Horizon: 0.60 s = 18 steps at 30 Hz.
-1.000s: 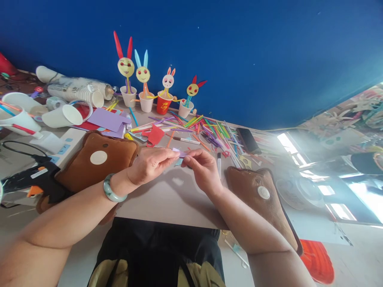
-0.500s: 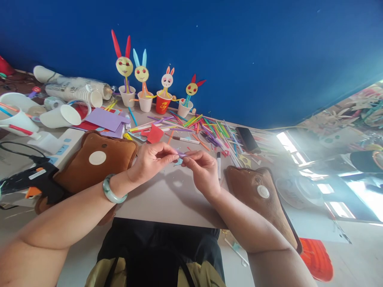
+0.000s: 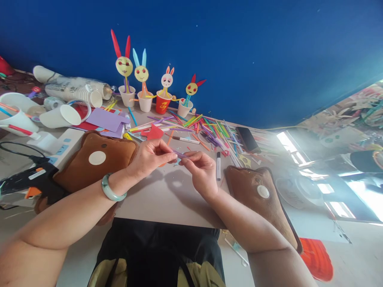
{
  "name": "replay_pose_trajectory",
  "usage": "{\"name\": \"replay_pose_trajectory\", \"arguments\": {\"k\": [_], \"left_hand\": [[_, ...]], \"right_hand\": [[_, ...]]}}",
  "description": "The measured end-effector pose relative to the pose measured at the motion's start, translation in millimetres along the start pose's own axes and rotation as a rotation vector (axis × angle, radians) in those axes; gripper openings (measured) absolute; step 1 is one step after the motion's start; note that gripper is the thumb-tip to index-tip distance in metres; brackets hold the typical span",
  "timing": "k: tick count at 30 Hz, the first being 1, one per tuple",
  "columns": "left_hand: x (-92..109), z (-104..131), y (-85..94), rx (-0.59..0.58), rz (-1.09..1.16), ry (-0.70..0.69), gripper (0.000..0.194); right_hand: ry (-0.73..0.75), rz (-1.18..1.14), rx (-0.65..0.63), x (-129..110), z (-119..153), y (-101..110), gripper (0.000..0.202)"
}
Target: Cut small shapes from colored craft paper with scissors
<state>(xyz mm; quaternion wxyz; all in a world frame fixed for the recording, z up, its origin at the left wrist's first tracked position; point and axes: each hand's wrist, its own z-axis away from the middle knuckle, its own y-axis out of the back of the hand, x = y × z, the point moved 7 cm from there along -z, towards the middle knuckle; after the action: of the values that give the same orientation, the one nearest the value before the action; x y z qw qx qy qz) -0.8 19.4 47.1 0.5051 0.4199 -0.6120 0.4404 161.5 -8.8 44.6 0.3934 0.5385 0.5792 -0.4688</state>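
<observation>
My left hand (image 3: 154,158), with a pale green bangle on the wrist, pinches one end of a thin purple strip (image 3: 178,154). The strip's other end is between the thumb and fingers of my right hand (image 3: 202,170). Both hands are above the table (image 3: 167,203), close together, with the strip spanning the small gap. Whether it is a straw or paper I cannot tell. A light blue scrap (image 3: 177,162) shows beneath the strip. Just right of my right hand lies a marker (image 3: 218,165), and behind the hands is a piece of red paper (image 3: 153,132).
Several rabbit figures stand in cups (image 3: 145,102) by the blue wall. Coloured straws or sticks (image 3: 194,121) lie scattered, with a phone (image 3: 248,139) beside them. A glue gun (image 3: 36,177) and brown cushion (image 3: 95,155) are left; another cushion (image 3: 260,199) is right.
My left hand has shifted slightly left, so more of the purple strip shows between the two hands. The right hand has barely moved, and both pinches remain.
</observation>
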Motion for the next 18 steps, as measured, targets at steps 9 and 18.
{"name": "replay_pose_trajectory", "arguments": {"k": [9, 18], "left_hand": [[-5.0, -1.0, 0.3, -0.024, 0.048, 0.017, 0.025], [-6.5, -1.9, 0.8, 0.005, 0.091, 0.03, 0.03]], "right_hand": [[0.022, 0.003, 0.013, 0.5, 0.5, -0.7, 0.025], [0.038, 0.112, 0.044, -1.0, 0.4, 1.1, 0.023]]}}
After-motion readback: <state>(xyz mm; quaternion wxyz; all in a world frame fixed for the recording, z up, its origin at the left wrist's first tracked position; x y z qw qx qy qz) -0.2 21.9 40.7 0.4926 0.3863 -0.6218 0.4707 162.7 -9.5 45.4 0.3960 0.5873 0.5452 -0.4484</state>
